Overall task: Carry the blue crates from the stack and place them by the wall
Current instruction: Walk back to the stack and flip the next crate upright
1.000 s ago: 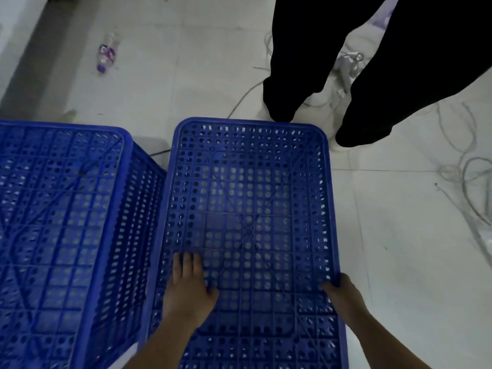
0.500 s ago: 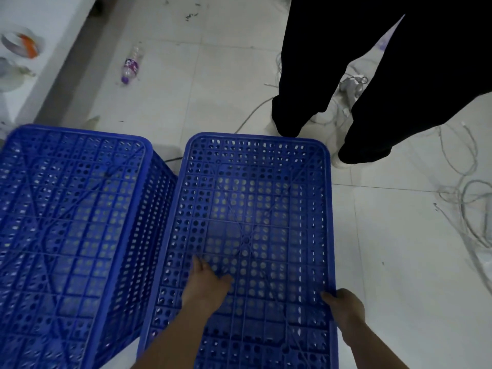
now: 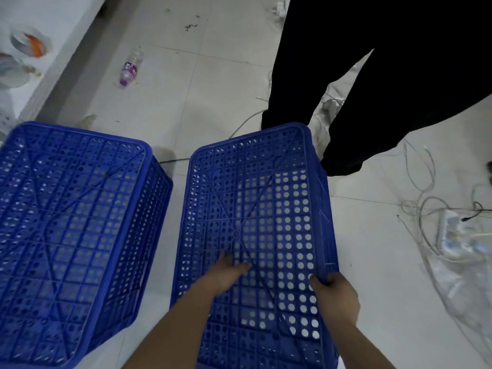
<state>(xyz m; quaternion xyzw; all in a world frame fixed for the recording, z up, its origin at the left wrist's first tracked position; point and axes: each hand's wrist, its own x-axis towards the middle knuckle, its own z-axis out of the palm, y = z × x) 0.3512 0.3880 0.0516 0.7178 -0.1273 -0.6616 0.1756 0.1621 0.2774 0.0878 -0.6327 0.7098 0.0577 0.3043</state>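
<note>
Two perforated blue crates are in view, both upside down. The right crate (image 3: 255, 198) is lifted and tilted, its far end swung toward a standing person. My left hand (image 3: 225, 274) rests on its perforated base, fingers curled into the holes. My right hand (image 3: 334, 295) grips its right edge, thumb on top. The left crate (image 3: 72, 225) stands apart on the floor with a gap between the two.
A person in black trousers (image 3: 367, 83) stands right behind the lifted crate. A plastic bottle (image 3: 130, 66) lies on the tiled floor. Cables and a power strip (image 3: 452, 230) sprawl at right. A white ledge with dishes (image 3: 29, 43) runs along the upper left.
The right crate has come away from the left one and risen, tilting rightward. My left hand's fingers went from flat to curled into the holes. My right hand tightened on the edge.
</note>
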